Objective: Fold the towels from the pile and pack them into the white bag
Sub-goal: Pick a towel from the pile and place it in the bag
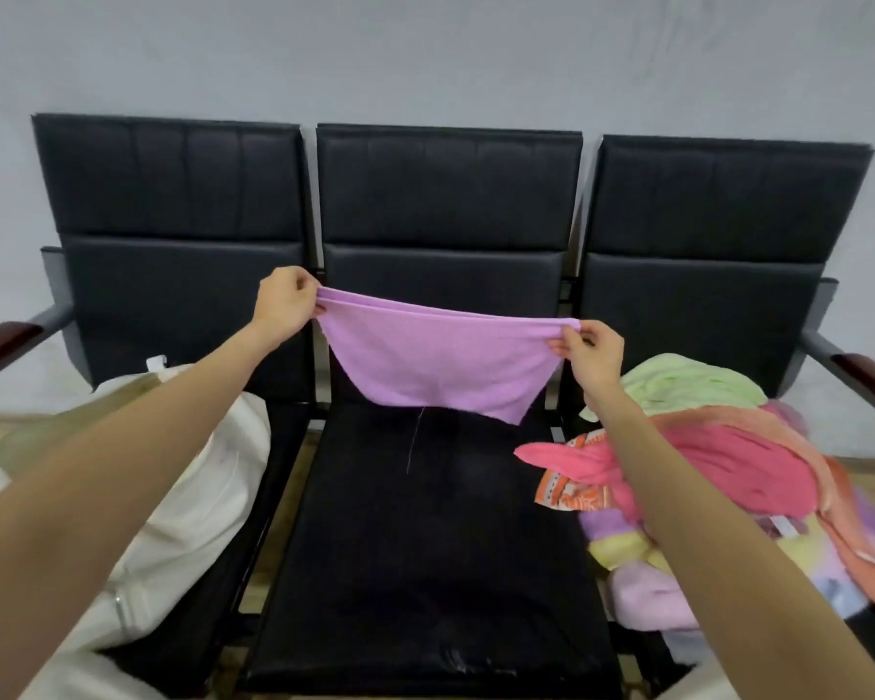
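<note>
purple towel (440,366) held doubled above middle seat (425,548); left hand (285,303) and right hand (591,352) pinch its top corners. white bag (193,497) left of seat, towel pile (718,477) right. no legible writing.

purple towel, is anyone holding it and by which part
Yes. Both hands hold the purple towel by its top edge: left hand pinches the left corner, right hand the right corner, above the middle seat.

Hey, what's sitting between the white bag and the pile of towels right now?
In the head view, the middle seat lies between the white bag and the pile of towels; it is bare, with the purple towel held above it.
</note>
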### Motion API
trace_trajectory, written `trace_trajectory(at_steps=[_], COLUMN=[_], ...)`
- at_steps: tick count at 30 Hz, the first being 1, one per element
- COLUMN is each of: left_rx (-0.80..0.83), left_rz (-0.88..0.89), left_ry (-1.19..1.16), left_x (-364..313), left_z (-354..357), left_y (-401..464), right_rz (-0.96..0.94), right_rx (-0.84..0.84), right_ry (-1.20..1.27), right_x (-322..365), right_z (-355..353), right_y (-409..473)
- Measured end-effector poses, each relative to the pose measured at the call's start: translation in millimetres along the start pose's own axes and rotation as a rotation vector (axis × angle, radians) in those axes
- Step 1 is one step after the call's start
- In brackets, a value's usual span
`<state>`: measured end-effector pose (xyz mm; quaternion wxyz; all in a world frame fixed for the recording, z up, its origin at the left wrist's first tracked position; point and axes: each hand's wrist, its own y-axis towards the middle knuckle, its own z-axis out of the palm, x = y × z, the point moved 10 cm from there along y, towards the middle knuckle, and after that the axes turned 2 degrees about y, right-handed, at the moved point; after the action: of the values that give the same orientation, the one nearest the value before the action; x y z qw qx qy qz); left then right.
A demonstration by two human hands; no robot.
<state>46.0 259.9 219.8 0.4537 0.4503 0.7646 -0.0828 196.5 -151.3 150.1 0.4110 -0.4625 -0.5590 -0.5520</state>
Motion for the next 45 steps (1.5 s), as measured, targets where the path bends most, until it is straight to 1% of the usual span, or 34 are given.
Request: trace_trajectory(at_steps=[3,5,8,11,15,18,22,25,27,29,31,33,35,38,40,41,45], left_rx=[0.056,0.101,0.147,0.222,0.319,0.379,0.463,0.492,0.487,0.462,0.424,0.399,0.438,0.611,0.731,0.752,0.682], left_rz=[-0.022,-0.068,-0.166,-0.248,-0.33,-0.331,-0.188,-0.078,-0.058,-0.082,-0.094,-0.019,0.108,0.264,0.312,0.327,0.331], left_ry=[0.0,0.005,0.074,0.16,0.225,0.294,0.431,0.584,0.724,0.906,0.978,0.888,0.668,0.395,0.292,0.261,0.163], left_x=[23,51,107,157,215,239,248,245,245,245,236,217,189,142,119,110,87], left_z=[13,26,50,78,104,107,109,109,107,105,109,128,162,225,263,278,303], left_y=[-21,-40,-78,-131,-205,-244,-266,-272,-274,-277,-279,-283,-297,-331,-350,-355,-351], right_rz=[0.013,0.049,0.167,0.314,0.447,0.498,0.475,0.394,0.331,0.277,0.221,0.201,0.189,0.183,0.191,0.194,0.121], right_rx=[0.02,0.042,0.059,0.072,0.178,0.281,0.355,0.402,0.466,0.534,0.583,0.615,0.634,0.647,0.641,0.639,0.631], right_ry=[-0.022,-0.053,-0.104,-0.091,-0.253,-0.369,-0.497,-0.616,-0.665,-0.678,-0.67,-0.655,-0.62,-0.577,-0.54,-0.523,-0.543], right_x=[-17,-38,-81,-135,-207,-235,-241,-234,-229,-226,-221,-219,-216,-211,-210,-210,-207], right_z=[-2,-2,-1,-1,-2,-4,-8,-11,-10,-9,-8,-8,-9,-11,-13,-14,-15], right_y=[-15,-31,-68,-114,-175,-210,-233,-239,-243,-248,-252,-255,-256,-257,-256,-255,-249])
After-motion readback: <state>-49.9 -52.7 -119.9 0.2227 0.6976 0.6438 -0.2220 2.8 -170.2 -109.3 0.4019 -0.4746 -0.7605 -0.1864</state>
